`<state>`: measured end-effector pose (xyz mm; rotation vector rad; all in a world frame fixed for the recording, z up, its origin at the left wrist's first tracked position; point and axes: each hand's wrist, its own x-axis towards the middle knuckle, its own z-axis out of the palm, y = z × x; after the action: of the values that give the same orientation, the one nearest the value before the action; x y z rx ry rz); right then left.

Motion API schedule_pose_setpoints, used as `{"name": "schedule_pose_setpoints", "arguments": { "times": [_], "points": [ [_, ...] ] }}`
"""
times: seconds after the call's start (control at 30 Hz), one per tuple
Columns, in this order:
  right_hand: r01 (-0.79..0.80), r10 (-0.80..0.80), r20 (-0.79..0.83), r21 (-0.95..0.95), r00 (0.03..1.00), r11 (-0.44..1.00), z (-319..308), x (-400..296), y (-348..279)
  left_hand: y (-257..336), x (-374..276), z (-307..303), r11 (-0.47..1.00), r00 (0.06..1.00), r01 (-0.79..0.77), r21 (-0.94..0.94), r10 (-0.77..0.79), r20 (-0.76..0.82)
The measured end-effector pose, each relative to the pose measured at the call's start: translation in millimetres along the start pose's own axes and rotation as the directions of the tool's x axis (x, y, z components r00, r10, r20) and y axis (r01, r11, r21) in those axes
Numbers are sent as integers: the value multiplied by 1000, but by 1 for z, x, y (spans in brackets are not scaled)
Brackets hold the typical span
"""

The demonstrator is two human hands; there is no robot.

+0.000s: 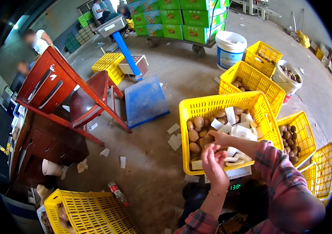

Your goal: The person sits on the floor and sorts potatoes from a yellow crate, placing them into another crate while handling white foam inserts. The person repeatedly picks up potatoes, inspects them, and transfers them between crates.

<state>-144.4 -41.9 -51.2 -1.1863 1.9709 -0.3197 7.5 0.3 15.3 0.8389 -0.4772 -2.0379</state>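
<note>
A yellow plastic crate (221,101) stands before me, with many brown kiwifruit (193,135) inside. White paper slips (230,115) and pale foam netting (239,158) lie over the fruit at the right side. My right hand (220,138) reaches into the crate, its fingers around a kiwifruit (206,141). Just in front of it, over the crate's near rim, my left hand (213,162) is raised with slightly curled fingers apart and nothing visible in them. Beneath the crate's near side glows the green digital display (235,187) of a scale.
More yellow crates (253,80) and two white buckets (231,49) stand right. A blue platform scale (147,101) and red wooden chair (89,105) are left. Green cartons (170,17) fill a cart behind. A tilted crate (95,213) and plastic bottle (118,193) lie nearby. People work far left.
</note>
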Motion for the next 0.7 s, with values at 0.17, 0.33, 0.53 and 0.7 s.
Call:
{"name": "schedule_pose_setpoints", "arguments": {
  "times": [0.17, 0.33, 0.53, 0.7],
  "points": [
    [173, -180, -36, 498, 983, 850, -31, -58, -25, -2, 3, -10, 991, 981, 7, 131, 18, -191],
    [230, -311, 83, 502, 947, 834, -50, -93, -46, -2, -1, -6, 963, 987, 154, -222, -143, 68],
    [259, -259, -34, 237, 965, 936, -62, -68, -45, -4, 5, -12, 915, 966, 259, -308, -235, 113],
    [220, -255, -139, -230, 957, 948, -18, 34, 36, -23, 0, 0, 880, 914, 401, -254, -367, 170]
  ]
}}
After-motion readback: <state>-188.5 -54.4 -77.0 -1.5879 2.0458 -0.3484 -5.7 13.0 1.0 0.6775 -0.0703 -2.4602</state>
